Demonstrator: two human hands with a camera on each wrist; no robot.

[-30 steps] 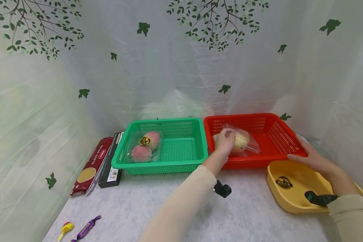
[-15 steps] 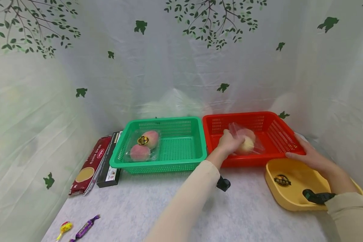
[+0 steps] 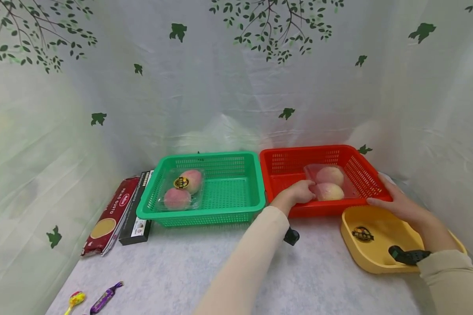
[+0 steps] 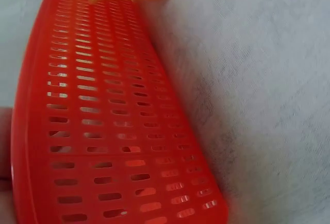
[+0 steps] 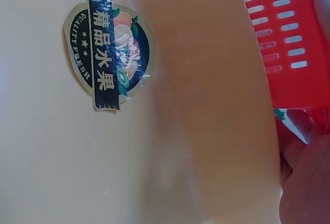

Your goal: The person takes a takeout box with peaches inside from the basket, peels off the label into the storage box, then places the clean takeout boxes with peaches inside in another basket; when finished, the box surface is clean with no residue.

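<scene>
Red basket point(image 3: 362, 173): perforated glossy plastic. Peach pack point(image 3: 329, 183): clear glossy film, probably plastic. Yellow tray point(image 3: 374, 245): smooth plastic. Worktop point(image 3: 205, 271): matt cloth.

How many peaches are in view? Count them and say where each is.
4. Two in the clear pack in the green basket; two in the clear pack in the red basket, touched by the left hand. None seem hidden.

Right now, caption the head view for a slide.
Left hand touches the peach pack in the red basket; right hand rests on its corner.
</scene>
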